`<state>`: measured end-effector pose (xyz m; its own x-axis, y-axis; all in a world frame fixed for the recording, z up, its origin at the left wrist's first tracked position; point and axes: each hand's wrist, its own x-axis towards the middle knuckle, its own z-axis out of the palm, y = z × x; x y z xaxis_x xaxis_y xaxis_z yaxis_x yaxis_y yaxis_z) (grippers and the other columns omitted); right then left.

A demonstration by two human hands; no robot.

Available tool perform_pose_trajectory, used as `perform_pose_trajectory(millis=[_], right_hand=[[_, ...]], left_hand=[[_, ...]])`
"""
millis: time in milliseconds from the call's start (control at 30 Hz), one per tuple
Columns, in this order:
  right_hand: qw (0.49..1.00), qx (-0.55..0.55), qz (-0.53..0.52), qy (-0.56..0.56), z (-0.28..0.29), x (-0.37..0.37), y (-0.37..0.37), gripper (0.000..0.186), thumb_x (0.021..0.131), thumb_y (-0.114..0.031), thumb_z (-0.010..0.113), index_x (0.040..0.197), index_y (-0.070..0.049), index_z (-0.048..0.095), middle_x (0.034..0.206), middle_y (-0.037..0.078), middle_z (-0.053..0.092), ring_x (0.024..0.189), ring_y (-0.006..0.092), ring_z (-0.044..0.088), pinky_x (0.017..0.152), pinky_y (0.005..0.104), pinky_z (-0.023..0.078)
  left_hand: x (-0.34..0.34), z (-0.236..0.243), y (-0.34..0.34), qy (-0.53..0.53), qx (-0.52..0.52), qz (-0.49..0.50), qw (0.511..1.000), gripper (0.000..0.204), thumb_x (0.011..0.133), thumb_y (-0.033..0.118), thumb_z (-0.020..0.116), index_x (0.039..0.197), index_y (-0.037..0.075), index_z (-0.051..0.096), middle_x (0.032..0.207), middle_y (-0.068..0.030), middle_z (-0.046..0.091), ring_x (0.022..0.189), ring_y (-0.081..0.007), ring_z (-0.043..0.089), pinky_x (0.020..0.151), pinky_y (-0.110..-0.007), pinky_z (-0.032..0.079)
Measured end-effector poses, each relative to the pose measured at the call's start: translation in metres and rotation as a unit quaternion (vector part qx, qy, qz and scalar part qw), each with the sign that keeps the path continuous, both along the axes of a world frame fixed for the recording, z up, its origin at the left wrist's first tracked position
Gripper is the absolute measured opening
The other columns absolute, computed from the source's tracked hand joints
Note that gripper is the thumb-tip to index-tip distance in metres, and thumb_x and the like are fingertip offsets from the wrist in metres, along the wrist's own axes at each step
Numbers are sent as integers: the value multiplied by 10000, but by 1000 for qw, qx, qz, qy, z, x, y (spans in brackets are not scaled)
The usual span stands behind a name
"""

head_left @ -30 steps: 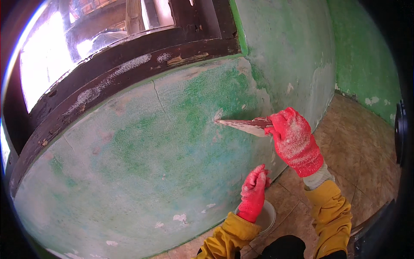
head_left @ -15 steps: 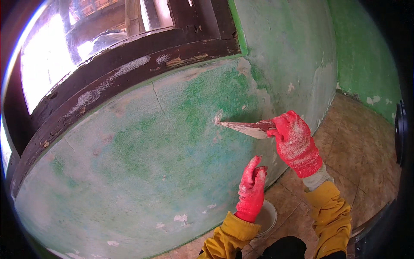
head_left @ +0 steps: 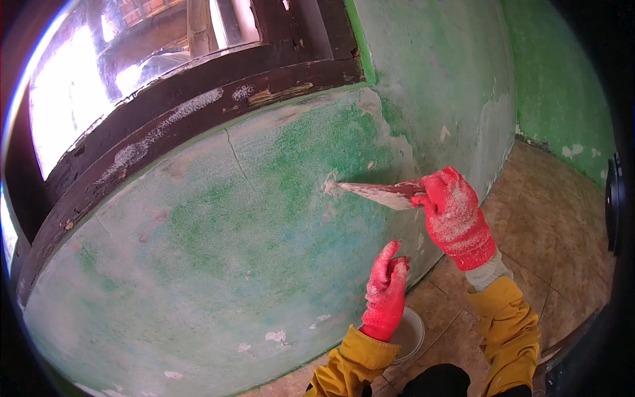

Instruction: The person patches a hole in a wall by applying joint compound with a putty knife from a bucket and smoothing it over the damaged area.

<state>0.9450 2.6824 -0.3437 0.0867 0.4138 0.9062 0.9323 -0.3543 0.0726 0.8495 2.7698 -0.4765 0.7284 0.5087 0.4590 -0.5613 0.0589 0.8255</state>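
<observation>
My right hand (head_left: 456, 218), in a red glove dusted with white, is closed round a putty knife (head_left: 390, 195) smeared with pale paste. The blade's tip meets a small pale patch (head_left: 329, 185) on the mottled green wall (head_left: 251, 251). Lower down, my left hand (head_left: 385, 291), also red-gloved, is open with its index finger raised and the others partly bent; I see nothing held in it. Behind its wrist stands a white bucket (head_left: 410, 331), partly hidden.
A dark, weathered wooden window frame (head_left: 152, 142) spans the upper left, with bright panes beyond. A second green wall (head_left: 562, 92) meets this one at the right. Brown floor tiles (head_left: 522, 231) run along the foot of the walls. Cracks and flaked patches mark the plaster.
Since a second ago, my left hand has risen a little and its fingers have loosened. The knife has shifted slightly at the patch, which looks more smeared with paste.
</observation>
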Motion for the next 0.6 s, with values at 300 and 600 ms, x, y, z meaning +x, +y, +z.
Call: perform_pose_trajectory(millis=[300, 600], right_hand=[[999, -20, 13, -26, 2, -1, 7, 201, 698, -58, 602, 880, -55, 516, 816, 119, 544, 811, 323, 515, 692, 428, 435], [1000, 17, -14, 5, 6, -1, 1, 184, 708, -54, 599, 878, -57, 527, 817, 128, 543, 807, 336, 519, 674, 441, 440]], left_hand=[[1, -2, 0, 3, 9, 6, 1000, 402, 919, 85, 452, 1304, 8, 364, 1277, -98, 449, 1030, -186, 526, 879, -324, 436], [2, -2, -1, 8, 13, 2, 1000, 401, 918, 98, 457, 1299, 6, 369, 1272, -100, 453, 1021, -182, 530, 873, -319, 438]])
